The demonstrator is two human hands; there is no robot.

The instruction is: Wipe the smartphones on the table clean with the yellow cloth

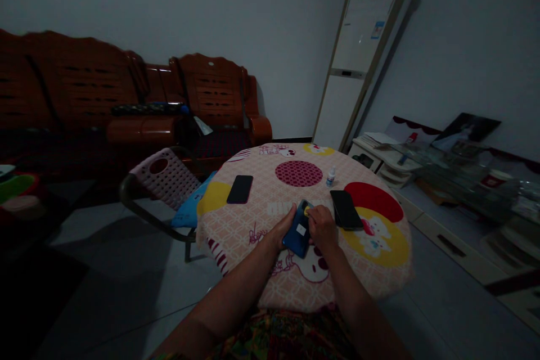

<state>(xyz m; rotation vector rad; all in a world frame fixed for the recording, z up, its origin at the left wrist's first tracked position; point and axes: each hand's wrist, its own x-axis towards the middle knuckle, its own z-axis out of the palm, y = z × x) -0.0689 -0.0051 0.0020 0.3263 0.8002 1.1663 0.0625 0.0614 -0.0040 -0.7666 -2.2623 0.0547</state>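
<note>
at the round table [253,225], my left hand [282,230] cups the blue phone [297,230] by its edge while my right hand [322,228] pinches a small yellow piece [306,211] against it

A blue phone [297,229] with a small white label lies tilted on the patterned worktop [253,208], something small and yellow at its top edge.
</note>
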